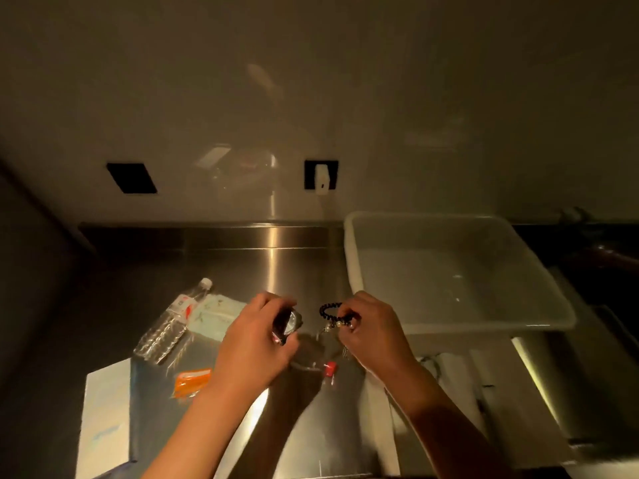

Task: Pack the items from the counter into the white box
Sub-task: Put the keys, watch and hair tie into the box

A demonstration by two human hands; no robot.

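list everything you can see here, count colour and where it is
white box: 1, translucent white, right side of the counter, looks empty
water bottle: 1, clear with a white cap, lying on its side at left
flat packet: 1, pale green, beside the bottle and partly under it
orange packet: 1, orange, near left, on the counter
red item: 1, small, between the wrists; kind unclear
white sheet: 1, near-left corner
counter: 1, steel
wall sockets: 2, black, one with a white plug
watch: 1, dark strap, in the left hand
bracelet: 1, black with pale beads, in the right hand
hands: 2, left hand, right hand
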